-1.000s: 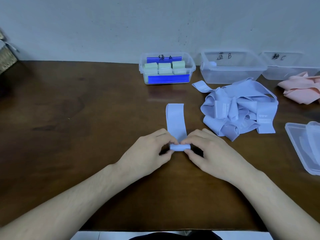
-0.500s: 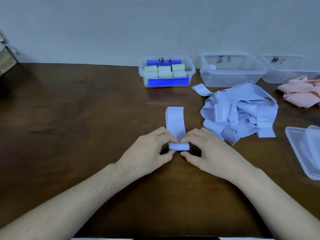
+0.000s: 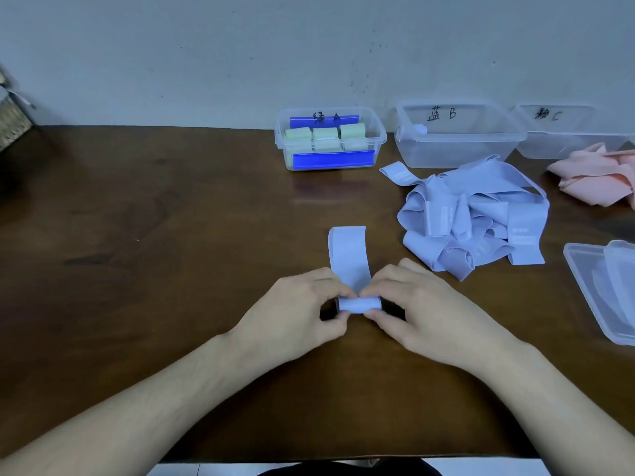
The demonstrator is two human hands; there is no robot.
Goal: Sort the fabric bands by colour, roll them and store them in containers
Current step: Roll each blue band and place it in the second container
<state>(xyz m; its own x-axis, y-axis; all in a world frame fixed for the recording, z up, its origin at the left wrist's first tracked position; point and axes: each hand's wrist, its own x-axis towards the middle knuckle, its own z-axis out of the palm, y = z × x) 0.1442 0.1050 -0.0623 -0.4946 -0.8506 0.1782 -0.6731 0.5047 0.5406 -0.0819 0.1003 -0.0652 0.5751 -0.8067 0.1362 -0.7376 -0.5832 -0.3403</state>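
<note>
Three clear containers [image 3: 457, 139] line the table's [image 3: 171, 269] far edge beyond the fingers, one holding rolled green bands [image 3: 324, 134], while the left hand [image 3: 295, 317] and right hand [image 3: 415, 310] pinch one half-rolled lilac band [image 3: 357, 303] between curled fingertips, its flat tail running away from them.

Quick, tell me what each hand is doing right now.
Left hand: pinching the left end of the blue band being rolled.
Right hand: pinching the right end of the same band.
</note>
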